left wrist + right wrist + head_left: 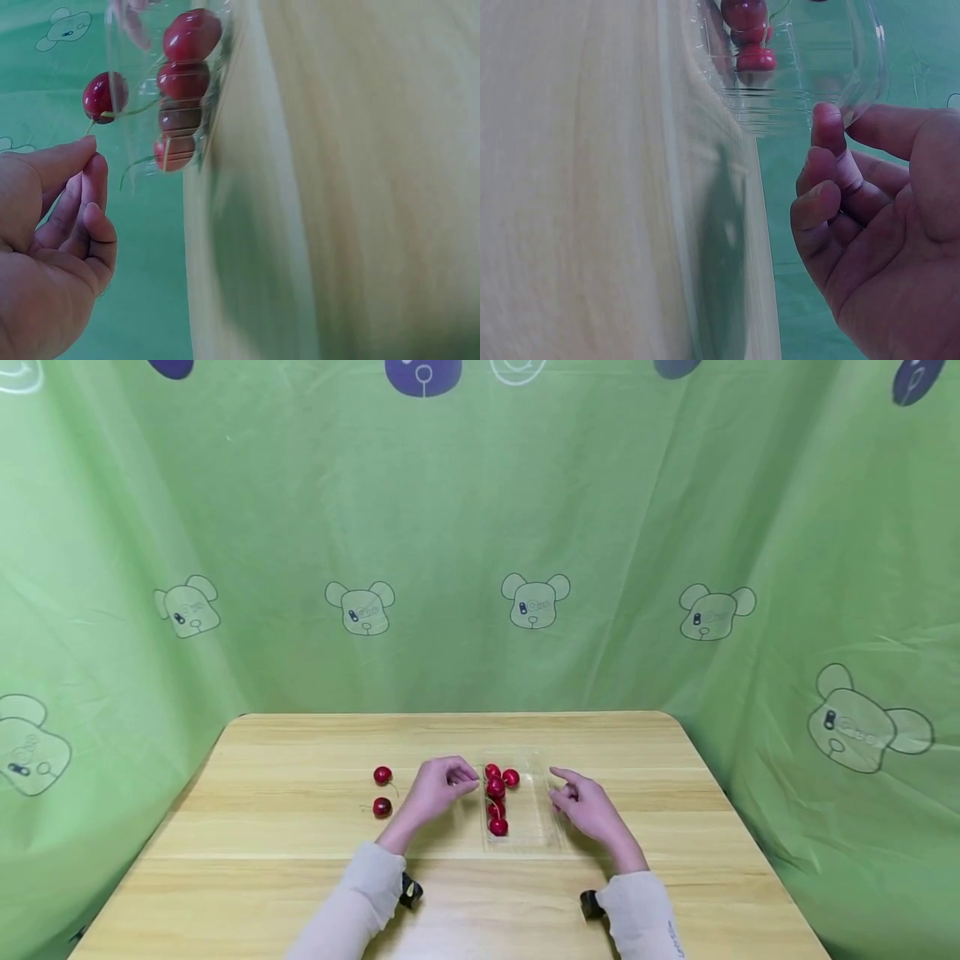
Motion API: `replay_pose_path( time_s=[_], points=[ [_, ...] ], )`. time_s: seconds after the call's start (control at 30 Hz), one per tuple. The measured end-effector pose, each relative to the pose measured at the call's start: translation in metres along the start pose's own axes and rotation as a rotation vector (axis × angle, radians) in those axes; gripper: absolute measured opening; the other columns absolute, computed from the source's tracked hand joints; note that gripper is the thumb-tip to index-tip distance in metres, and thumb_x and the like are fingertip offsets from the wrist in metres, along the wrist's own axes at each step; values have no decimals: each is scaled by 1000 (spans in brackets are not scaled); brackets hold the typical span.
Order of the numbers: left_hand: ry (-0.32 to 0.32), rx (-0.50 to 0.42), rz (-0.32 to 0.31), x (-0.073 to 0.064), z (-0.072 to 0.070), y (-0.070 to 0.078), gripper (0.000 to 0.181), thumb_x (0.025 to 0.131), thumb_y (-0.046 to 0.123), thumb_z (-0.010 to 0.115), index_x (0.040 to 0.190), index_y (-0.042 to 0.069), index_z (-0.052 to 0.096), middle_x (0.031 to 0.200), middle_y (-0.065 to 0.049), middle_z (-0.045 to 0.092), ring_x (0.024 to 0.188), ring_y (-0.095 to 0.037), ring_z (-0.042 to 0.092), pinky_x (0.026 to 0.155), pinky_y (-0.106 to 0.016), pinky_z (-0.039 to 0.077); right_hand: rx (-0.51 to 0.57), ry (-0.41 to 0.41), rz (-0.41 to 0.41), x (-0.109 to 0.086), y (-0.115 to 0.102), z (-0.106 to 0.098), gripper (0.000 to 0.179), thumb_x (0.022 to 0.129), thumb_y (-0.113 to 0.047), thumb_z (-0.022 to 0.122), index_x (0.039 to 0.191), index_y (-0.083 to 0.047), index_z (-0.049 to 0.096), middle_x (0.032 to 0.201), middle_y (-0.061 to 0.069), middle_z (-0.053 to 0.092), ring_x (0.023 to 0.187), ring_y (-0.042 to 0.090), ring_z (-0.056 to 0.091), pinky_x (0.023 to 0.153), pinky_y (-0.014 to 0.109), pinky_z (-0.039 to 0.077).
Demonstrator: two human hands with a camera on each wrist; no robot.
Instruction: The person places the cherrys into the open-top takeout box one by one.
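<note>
A cherry (103,97) hangs by its stem from my left hand (438,789), whose thumb and index finger pinch the stem. It is level with the upper wall of a clear plastic container (536,814), at its left side. Inside the container, several red cherries (184,79) sit in a row along the left wall, with another cherry (511,777) just right of the row. My right hand (588,810) holds the container's right rim between thumb and fingertips, its other fingers curled below, as the right wrist view shows.
Two loose cherries with stems, the far cherry (382,775) and the near cherry (382,807), lie on the wooden table (300,827) left of my left hand. A green curtain (450,668) with bear prints stands behind the table and at both sides.
</note>
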State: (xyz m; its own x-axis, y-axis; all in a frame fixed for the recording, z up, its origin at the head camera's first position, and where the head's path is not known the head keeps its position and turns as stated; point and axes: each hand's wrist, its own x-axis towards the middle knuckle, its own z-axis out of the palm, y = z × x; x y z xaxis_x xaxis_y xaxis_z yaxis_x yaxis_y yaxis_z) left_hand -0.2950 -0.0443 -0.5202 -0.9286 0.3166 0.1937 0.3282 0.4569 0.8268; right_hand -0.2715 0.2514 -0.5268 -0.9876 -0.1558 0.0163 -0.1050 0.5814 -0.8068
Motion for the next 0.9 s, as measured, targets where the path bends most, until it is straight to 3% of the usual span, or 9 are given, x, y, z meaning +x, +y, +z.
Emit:
replay_pose_path(
  time_s=[0.4,0.9],
  points=[
    [-1,5,6,0,14,1,9,92,12,77,101,10,76,91,3,73,82,-9,65,76,-22,57,7,3,1,0,-2,0,52,104,-12,61,152,2,46,85,14,71,69,20,60,56,25,46],
    [4,46,21,5,20,4,9,92,13,77,101,13,78,89,6,74,79,-6,64,73,-21,56,10,10,10,0,-1,-1,52,104,-12,61,152,0,47,85,12,71,70,23,62,55,25,46]
  ],
)
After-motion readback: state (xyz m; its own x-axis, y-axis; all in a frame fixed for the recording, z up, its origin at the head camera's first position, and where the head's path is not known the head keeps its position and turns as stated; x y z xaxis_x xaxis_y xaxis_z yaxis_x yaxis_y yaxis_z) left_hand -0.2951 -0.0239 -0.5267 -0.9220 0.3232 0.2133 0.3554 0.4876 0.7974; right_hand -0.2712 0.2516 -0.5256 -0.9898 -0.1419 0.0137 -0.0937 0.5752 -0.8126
